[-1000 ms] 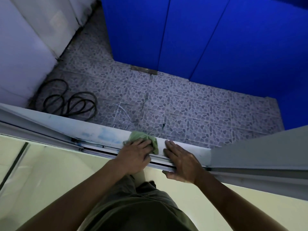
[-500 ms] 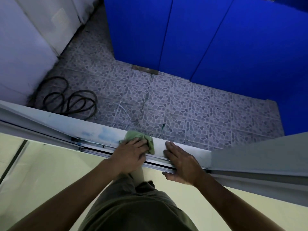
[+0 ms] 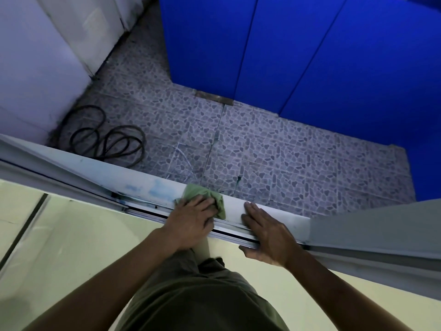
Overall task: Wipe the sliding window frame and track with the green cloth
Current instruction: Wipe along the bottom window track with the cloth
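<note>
My left hand (image 3: 193,219) has slid the green cloth (image 3: 205,198) leftward along the window frame (image 3: 107,174), fingers pressed over it, nearing the blue smudges (image 3: 152,193). My right hand (image 3: 267,235) stays flat, fingers straight, bracing across the track (image 3: 143,210). I judge the stained stretch comes next.

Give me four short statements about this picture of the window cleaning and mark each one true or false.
1. The left hand presses the crumpled green cloth on the pale window sill. True.
2. The right hand holds a spray bottle. False: it lies flat on the sill, holding nothing.
3. A coiled black cable lies on the pebble-patterned tile floor. True.
4. The panels behind the floor are red. False: the smooth panels are blue.
</note>
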